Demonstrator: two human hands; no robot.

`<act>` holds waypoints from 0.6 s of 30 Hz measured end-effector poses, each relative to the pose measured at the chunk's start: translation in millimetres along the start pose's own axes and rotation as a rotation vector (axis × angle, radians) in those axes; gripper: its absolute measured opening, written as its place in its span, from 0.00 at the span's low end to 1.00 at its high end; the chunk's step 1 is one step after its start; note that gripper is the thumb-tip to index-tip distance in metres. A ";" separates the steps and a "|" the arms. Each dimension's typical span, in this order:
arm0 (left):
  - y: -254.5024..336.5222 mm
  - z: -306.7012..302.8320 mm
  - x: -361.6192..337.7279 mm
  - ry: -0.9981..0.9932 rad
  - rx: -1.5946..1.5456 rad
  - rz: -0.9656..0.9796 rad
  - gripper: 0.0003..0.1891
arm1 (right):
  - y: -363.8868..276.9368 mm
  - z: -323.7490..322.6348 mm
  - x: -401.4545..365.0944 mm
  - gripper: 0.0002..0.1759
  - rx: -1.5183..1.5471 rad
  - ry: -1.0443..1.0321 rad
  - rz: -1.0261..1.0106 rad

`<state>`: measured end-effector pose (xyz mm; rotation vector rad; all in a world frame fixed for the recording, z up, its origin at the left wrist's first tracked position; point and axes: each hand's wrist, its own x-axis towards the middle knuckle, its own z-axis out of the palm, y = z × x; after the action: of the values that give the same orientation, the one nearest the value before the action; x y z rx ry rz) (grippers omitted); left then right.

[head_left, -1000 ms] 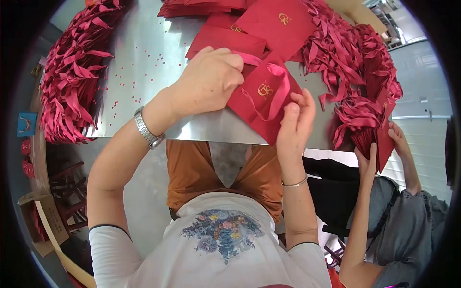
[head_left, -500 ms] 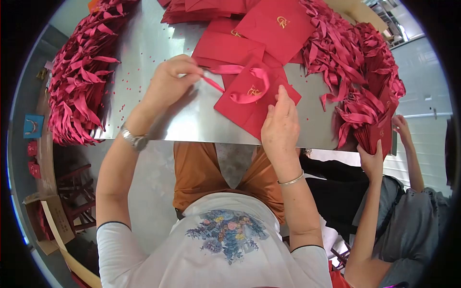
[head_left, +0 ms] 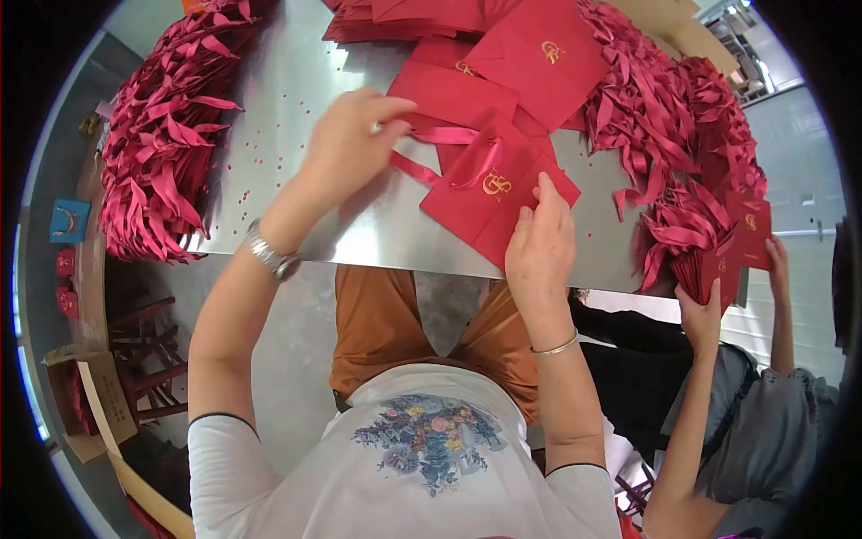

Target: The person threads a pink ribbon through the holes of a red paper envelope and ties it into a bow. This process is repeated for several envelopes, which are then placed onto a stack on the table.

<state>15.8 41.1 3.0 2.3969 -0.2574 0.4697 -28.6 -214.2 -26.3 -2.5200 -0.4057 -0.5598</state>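
Observation:
A small red paper bag [head_left: 480, 211] with a gold emblem lies tilted near the table's front edge. A pink-red ribbon handle [head_left: 489, 166] loops over its face, and ribbon tails stretch left from its top edge. My left hand [head_left: 355, 144] hovers beside those tails, fingers partly curled, thumb and forefinger apart; nothing shows between them. My right hand [head_left: 541, 247] is open, its fingers stretched out over the bag's right side. Further red bags [head_left: 458, 90] lie flat behind it, one of them [head_left: 539, 56] with its emblem up.
Ribboned red bags are heaped at the left [head_left: 166, 144] and right [head_left: 642, 112] of the metal table [head_left: 287, 180]. Small red bits dot its surface. At the right, a co-worker's hands [head_left: 700, 310] hold red bags. An open cardboard box [head_left: 103, 395] stands at lower left.
My left thumb and forefinger have parted from the ribbon tail. The ribbon loop now sits smaller on the bag. A co-worker's far hand has lifted one bag from a bundle. The view has shifted slightly.

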 end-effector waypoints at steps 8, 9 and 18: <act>3.4 32.4 17.7 -0.032 0.200 0.193 0.06 | 2.4 0.9 -0.5 0.22 0.019 0.045 -0.051; 3.2 33.6 17.3 -0.031 0.203 0.191 0.06 | 2.4 0.2 1.0 0.20 0.033 0.075 -0.076; 12.8 50.9 1.0 0.100 0.169 0.087 0.02 | -45.1 -17.9 40.9 0.24 0.164 -0.215 0.239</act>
<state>26.3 -1.9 -25.2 2.5241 -0.2883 0.6739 -16.0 -180.1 25.7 -2.4304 -0.2123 -0.1571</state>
